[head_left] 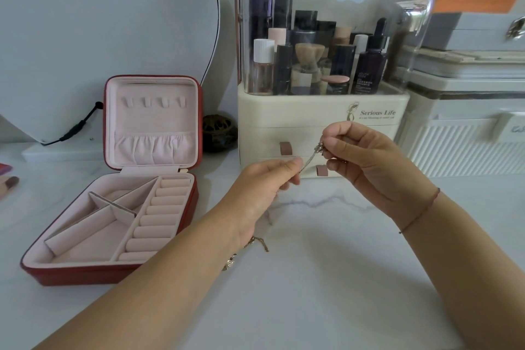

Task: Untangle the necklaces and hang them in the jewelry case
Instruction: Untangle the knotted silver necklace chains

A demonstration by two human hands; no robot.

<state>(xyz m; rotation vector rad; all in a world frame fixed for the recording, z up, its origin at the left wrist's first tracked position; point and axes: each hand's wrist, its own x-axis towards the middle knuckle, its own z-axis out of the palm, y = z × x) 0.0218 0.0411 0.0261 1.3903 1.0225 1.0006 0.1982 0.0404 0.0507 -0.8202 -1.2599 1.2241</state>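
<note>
A pale wall (225,65) backs a white marble-veined tabletop (341,264) bearing a round mirror (99,8) at left, a cream cosmetics organiser (312,113) (clear domed lid, bottles inside) at centre, and stacked white cases (468,94) at right.

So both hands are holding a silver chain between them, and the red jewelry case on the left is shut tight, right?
Not quite: the red jewelry case is open, its lid standing up with its hooks bare, as the head view shows. The rest holds: the left hand and the right hand pinch the silver chain between them.
</note>
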